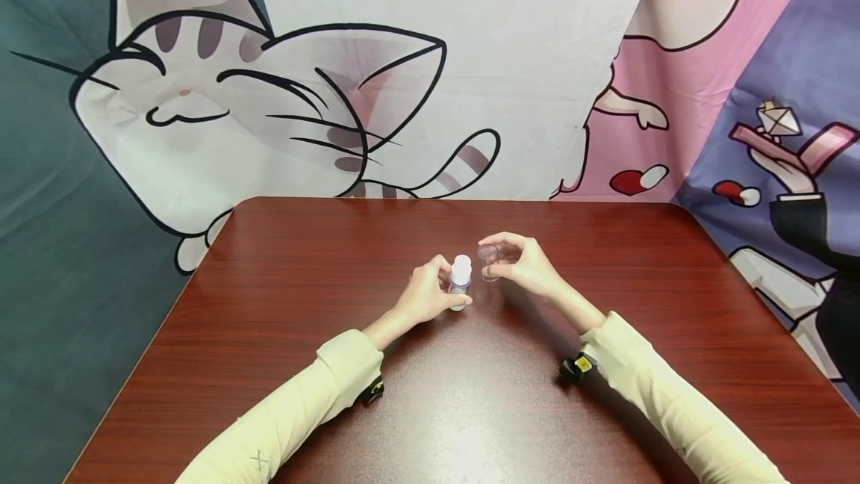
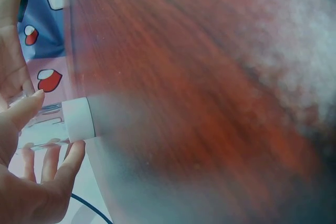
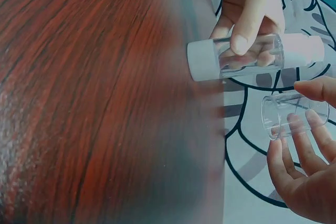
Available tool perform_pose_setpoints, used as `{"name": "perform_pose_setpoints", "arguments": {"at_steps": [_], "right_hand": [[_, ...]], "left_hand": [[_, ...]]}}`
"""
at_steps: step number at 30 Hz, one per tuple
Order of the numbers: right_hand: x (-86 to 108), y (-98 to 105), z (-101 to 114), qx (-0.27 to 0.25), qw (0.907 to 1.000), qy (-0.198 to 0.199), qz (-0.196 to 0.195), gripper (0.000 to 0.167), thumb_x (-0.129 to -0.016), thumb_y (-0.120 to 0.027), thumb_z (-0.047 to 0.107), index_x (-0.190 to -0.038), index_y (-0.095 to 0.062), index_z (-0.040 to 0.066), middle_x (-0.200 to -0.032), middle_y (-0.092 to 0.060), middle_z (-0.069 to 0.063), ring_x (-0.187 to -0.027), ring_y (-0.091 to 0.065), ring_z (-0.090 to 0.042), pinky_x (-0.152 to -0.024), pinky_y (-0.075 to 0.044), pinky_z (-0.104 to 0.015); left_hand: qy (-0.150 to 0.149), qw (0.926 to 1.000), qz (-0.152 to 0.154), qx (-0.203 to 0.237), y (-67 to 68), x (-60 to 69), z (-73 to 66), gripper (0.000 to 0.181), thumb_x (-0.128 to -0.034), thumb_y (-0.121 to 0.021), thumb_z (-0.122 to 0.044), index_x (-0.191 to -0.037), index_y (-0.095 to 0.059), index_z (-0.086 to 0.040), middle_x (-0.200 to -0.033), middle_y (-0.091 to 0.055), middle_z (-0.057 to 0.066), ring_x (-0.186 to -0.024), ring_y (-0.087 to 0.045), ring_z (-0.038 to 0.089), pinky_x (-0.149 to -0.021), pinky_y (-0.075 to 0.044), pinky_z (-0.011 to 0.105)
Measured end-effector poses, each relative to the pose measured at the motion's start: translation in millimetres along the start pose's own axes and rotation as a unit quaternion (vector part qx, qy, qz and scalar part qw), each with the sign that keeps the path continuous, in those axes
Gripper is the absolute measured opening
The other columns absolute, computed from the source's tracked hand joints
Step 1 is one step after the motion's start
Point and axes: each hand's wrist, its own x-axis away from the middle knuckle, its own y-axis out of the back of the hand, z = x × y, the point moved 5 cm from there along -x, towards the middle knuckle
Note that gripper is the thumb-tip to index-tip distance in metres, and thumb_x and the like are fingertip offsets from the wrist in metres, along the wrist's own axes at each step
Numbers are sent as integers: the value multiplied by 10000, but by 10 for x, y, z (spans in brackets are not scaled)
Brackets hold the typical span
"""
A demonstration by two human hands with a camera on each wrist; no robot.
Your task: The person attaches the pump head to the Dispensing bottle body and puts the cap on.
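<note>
A small clear bottle (image 3: 252, 70) with a white base (image 2: 79, 118) and white top (image 1: 460, 269) stands upright near the table's middle. My left hand (image 1: 423, 292) grips it, thumb on one side and fingers on the other. The base is at or just above the tabletop; contact cannot be told. To the right of the bottle, my right hand (image 1: 531, 267) holds a clear cylindrical cap (image 3: 274, 116) between thumb and fingers. The cap is apart from the bottle, off the table. In the left wrist view, the left hand (image 2: 47, 177) hides part of the bottle.
Under both hands lies a glossy reddish-brown wooden table (image 1: 302, 252) with rounded far corners. Behind its far edge hangs a cloth (image 1: 537, 58) printed with cartoon cats. Dark devices are strapped at the left wrist (image 1: 372, 391) and right wrist (image 1: 576, 367).
</note>
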Motion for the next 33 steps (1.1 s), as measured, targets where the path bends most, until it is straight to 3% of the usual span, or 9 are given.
{"name": "perform_pose_setpoints", "arguments": {"at_steps": [10, 20, 27, 33], "right_hand": [[10, 0, 157, -65, 9998, 212, 6, 389, -778, -727, 6, -1157, -642, 33, -1055, -683, -232, -833, -668, -103, -721, -573, -308], [-15, 4, 289, -101, 9992, 384, -87, 390, -789, -719, 8, -1170, -636, 32, -1081, -685, -230, -840, -680, -85, -733, -570, -288], [-27, 19, 386, -94, 9986, 477, -217, 388, -792, -712, 18, -1173, -640, 41, -1022, -707, -178, -824, -685, -100, -723, -566, -268], [-33, 13, 449, -461, 9970, 575, -220, 388, -804, -689, -16, -1185, -618, -3, -970, -726, -82, -837, -693, -113, -725, -577, -308]], "left_hand": [[12, 10000, -9, 16, 0, 3, 2, 450, -671, -874, -180, -947, -545, -45, -846, -705, 115, -787, -673, 239, -665, -487, 253], [-7, 10000, -25, -78, 2, 0, -12, 460, -669, -876, -192, -951, -544, -44, -857, -713, 120, -782, -676, 221, -674, -497, 259], [-13, 9999, -29, -151, 1, 0, -8, 471, -667, -877, -194, -958, -542, -36, -864, -706, 122, -803, -677, 238, -682, -498, 268], [4, 9999, -30, -143, -8, -5, 8, 469, -665, -879, -194, -952, -541, -40, -857, -705, 119, -804, -680, 250, -679, -495, 267]]}}
